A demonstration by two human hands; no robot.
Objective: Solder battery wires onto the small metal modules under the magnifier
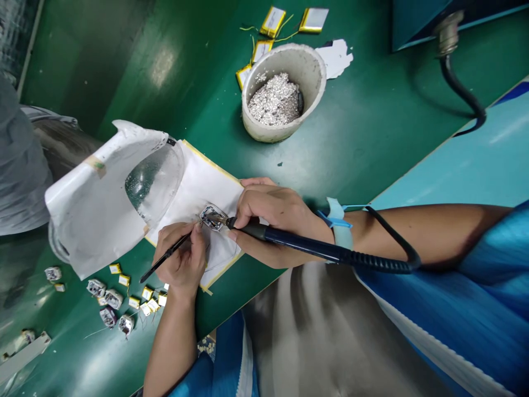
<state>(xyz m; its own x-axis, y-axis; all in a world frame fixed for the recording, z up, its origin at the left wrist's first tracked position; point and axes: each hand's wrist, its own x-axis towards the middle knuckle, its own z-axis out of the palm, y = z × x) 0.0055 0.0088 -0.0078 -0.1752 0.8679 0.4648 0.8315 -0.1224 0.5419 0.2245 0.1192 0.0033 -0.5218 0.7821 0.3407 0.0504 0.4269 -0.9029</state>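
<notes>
Soldering iron [264, 231] lies pen-style in the right hand [276, 212], its tip on a small metal module [214, 218] at frame centre, on white paper [206, 182]. The left hand [179, 259], apart, pinches one black pointed tool [165, 256], apparently steadying it. Four pouch cells [313, 20] lie upper centre, behind one stone pot [264, 129].

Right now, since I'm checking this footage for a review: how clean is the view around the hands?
In the head view, the right hand with its soldering iron and the left hand with its thin black tool look fairly sharp; pale glare marks the green bench mat and clear plastic shield; the wide lens tilts and bends the frame's edges.
</notes>
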